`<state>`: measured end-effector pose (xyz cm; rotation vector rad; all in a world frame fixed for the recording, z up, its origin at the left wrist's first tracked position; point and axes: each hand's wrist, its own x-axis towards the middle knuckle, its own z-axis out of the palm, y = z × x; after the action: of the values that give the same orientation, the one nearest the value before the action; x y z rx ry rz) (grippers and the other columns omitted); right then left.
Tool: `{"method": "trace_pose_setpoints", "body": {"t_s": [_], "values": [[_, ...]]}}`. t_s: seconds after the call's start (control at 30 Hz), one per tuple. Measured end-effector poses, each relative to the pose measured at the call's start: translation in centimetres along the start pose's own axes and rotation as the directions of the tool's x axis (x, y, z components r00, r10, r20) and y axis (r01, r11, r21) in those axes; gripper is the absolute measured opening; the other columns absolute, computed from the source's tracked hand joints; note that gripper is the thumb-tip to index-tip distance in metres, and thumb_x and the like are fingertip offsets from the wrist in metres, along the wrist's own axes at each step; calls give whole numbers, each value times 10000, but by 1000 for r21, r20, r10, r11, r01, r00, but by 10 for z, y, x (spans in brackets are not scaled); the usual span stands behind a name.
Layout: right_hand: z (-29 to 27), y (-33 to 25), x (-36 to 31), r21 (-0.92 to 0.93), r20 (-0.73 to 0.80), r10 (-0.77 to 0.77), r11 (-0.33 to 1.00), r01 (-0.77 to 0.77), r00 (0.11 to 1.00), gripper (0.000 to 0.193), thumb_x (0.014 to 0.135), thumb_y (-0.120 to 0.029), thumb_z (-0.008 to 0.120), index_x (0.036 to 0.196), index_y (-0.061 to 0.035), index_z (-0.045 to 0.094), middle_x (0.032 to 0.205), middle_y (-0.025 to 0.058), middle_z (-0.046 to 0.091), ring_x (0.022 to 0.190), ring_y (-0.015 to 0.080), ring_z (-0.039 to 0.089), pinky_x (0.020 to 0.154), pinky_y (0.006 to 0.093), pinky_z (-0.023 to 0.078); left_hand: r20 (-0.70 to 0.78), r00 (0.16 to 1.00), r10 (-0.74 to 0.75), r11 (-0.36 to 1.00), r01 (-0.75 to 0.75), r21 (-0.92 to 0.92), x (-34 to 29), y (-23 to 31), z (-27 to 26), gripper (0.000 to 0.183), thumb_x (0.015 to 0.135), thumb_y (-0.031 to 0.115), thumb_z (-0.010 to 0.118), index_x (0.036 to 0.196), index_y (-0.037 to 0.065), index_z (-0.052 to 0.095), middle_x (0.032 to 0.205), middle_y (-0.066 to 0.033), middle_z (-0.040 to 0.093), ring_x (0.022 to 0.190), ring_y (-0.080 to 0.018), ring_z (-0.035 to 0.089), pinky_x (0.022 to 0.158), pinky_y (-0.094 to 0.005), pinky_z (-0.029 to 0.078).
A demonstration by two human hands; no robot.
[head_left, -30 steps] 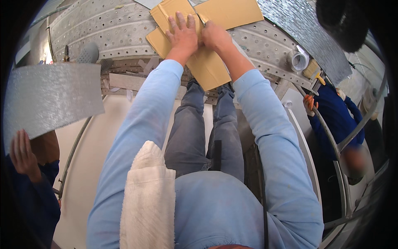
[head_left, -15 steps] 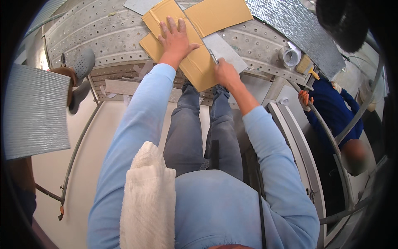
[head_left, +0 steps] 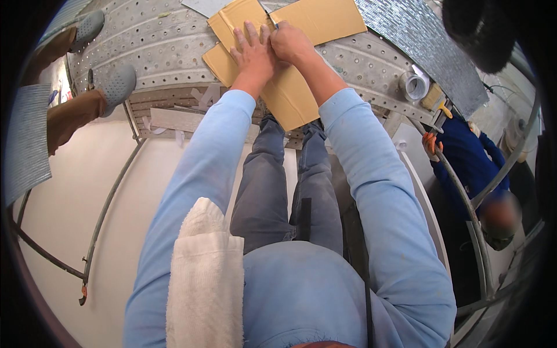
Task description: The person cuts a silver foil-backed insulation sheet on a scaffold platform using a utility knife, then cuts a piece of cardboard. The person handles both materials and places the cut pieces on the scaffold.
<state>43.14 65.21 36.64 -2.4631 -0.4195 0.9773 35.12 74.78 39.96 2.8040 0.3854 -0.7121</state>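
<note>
My left hand [head_left: 255,57] lies with fingers spread on a long tan sheet [head_left: 292,103], pressing it down. Close beside it, my right hand [head_left: 293,44] is closed around a utility knife [head_left: 271,20], its thin blade pointing away from me at the sheet's far right edge. Most of the knife's handle is hidden in my fist. A second tan sheet [head_left: 331,22] extends to the right, and part of another tan piece [head_left: 218,61] shows at the left. Under them, a grey sheet [head_left: 204,6] peeks out at the far edge.
The sheets lie on a perforated metal platform [head_left: 156,52]. To the right are a silver ribbed sheet [head_left: 423,52], a tape roll [head_left: 413,87] and a brush [head_left: 435,97]. Someone in grey clogs [head_left: 119,87] stands at left; a person in blue [head_left: 464,151] is below, beyond metal rails [head_left: 458,180].
My right hand has moved the knife away from me along the sheet's right edge, from near end to far end. The person at left has shifted, with their silver sheet moving left.
</note>
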Motion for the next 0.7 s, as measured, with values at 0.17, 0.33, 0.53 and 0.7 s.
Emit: {"method": "trace_pose_setpoints", "body": {"t_s": [0.17,0.33,0.53,0.7], "values": [[4,6,9,21,10,44,999,-44,999,326,972,-224,534,1134,7,697,1189,259,663,1108,417,669,936,476,550,16,1000,-14,999,14,-31,-1,4,-9,1165,742,607,832,1612,159,200,1682,-249,72,1531,-558,33,1119,-763,250],[12,16,27,-122,54,-68,990,74,996,314,966,-219,552,1129,-9,719,1201,254,663,1106,400,670,931,464,551,0,1000,-7,998,7,-60,-2,5,-10,1178,715,552,877,1607,172,209,1682,-250,71,1532,-556,33,1116,-766,255],[-5,8,25,-140,147,-54,987,75,988,401,973,-294,553,1220,2,666,1219,239,703,1127,404,680,953,480,539,2,1000,-16,998,16,-65,-2,5,-9,1192,695,539,892,1608,178,217,1687,-241,60,1536,-546,15,1122,-759,252],[-25,-15,0,-12,120,131,991,-131,984,403,976,-291,543,1219,1,678,1190,233,718,1116,394,690,945,474,545,22,1000,-22,1000,22,7,-1,5,-7,1194,741,631,820,1638,152,193,1698,-236,23,1543,-532,14,1146,-735,238]]}}
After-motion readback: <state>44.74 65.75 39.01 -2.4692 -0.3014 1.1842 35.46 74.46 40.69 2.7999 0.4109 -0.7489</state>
